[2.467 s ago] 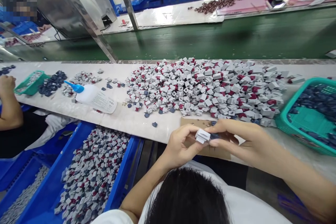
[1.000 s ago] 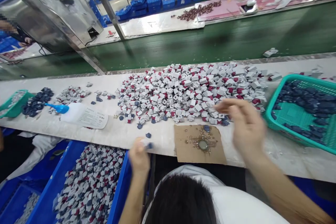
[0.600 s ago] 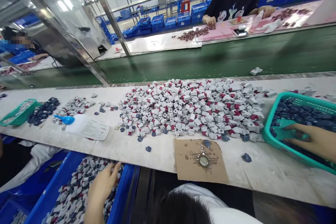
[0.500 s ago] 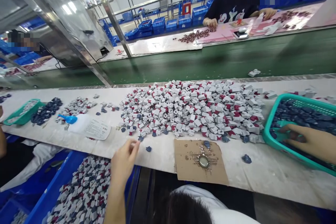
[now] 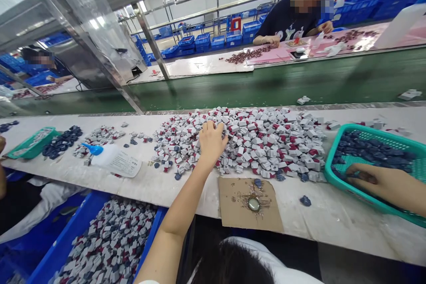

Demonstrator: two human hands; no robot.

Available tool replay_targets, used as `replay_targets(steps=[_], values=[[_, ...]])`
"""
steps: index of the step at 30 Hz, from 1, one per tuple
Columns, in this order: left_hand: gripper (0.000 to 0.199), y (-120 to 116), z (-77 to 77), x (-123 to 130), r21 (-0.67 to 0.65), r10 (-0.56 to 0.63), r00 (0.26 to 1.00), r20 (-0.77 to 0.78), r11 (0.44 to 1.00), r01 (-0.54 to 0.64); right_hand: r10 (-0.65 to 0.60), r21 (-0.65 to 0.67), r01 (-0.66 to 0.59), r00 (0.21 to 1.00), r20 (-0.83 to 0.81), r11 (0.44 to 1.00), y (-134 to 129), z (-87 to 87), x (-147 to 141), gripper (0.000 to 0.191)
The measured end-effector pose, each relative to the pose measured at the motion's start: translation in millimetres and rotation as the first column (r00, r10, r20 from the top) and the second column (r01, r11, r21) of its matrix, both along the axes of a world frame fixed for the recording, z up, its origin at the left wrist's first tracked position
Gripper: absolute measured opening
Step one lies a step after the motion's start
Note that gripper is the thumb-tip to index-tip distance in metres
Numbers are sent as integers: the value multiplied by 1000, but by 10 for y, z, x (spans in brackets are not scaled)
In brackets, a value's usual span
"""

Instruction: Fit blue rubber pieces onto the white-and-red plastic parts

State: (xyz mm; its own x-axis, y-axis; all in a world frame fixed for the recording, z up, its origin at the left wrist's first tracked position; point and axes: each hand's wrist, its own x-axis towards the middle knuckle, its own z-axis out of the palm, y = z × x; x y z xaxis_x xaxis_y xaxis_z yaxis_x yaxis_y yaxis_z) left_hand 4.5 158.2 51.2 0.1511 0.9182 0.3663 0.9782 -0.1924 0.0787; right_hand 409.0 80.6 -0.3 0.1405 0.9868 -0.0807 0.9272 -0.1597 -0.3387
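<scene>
My left hand (image 5: 211, 142) reaches across the white bench top, its fingers pressed down into a large heap of small white-and-red parts (image 5: 262, 142). Anything held in those fingers is hidden. My right hand (image 5: 379, 184) lies inside a teal plastic basket (image 5: 366, 197), fingers curled among dark blue pieces (image 5: 376, 148). A dark piece shows beneath those fingers, but I cannot tell whether they grip it. One loose dark blue piece (image 5: 305, 201) lies on the bench between the heap and the basket.
A cardboard sheet (image 5: 233, 204) with a small round dish and glue spatter lies at the bench's front edge. A blue bin (image 5: 100, 244) of assembled parts stands below left. Further left are a glue bottle (image 5: 106, 155) and a smaller teal basket (image 5: 33, 142). A green belt (image 5: 266, 84) runs behind.
My left hand has moved from over the blue bin, across the bench, onto the heap. My right hand stays in the basket, and the view has tilted slightly.
</scene>
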Motion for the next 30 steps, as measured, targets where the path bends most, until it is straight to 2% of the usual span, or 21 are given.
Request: replay_targets(steps=[2,3,5,7,10,13,15,17,19,20,22,24,26,28,30], values=[[24,-9,-2,12,10,-26,999,24,1000,25,-60,-199,45,996,-72,979,9,50,-22,31],[24,-9,-9,13,14,-52,998,39,999,52,-115,-221,96,990,-78,971,8,65,-19,34],[25,-4,-31,12,18,-115,991,75,993,114,-202,-112,193,977,-75,975,-13,93,-24,40],[21,2,-55,12,16,-164,981,106,987,163,-192,3,194,975,-116,981,-65,147,-91,45],[17,18,-73,20,36,-201,969,140,980,198,-117,84,135,974,-196,987,-180,295,-344,51],[23,30,-43,32,90,-258,943,210,965,244,-36,103,75,943,-332,992,-303,462,-720,53],[25,5,7,28,138,-307,909,283,951,278,46,70,-15,881,-470,997,-385,542,-997,51],[18,-78,67,7,174,-335,851,405,942,288,125,7,-154,775,-619,988,-462,577,-1274,45],[17,-233,110,-30,161,-310,748,587,950,267,169,-39,-292,653,-738,956,-529,552,-1531,39],[19,-334,116,-51,125,-275,673,687,956,263,185,-47,-343,609,-771,938,-557,517,-1646,36],[24,-571,89,-94,7,-162,488,858,953,303,227,-39,-401,593,-772,915,-606,410,-1840,30],[26,-823,17,-128,-119,-2,300,954,916,382,280,-16,-418,636,-719,909,-647,286,-1975,26],[28,-1057,-77,-152,-227,176,153,972,869,440,321,-11,-447,659,-680,894,-681,187,-2051,23],[29,-1248,-162,-175,-317,346,30,938,817,482,331,-37,-486,648,-686,873,-702,135,-2079,22],[27,-1386,-220,-203,-358,460,-70,885,769,529,322,-58,-497,643,-695,866,-708,117,-2077,21]])
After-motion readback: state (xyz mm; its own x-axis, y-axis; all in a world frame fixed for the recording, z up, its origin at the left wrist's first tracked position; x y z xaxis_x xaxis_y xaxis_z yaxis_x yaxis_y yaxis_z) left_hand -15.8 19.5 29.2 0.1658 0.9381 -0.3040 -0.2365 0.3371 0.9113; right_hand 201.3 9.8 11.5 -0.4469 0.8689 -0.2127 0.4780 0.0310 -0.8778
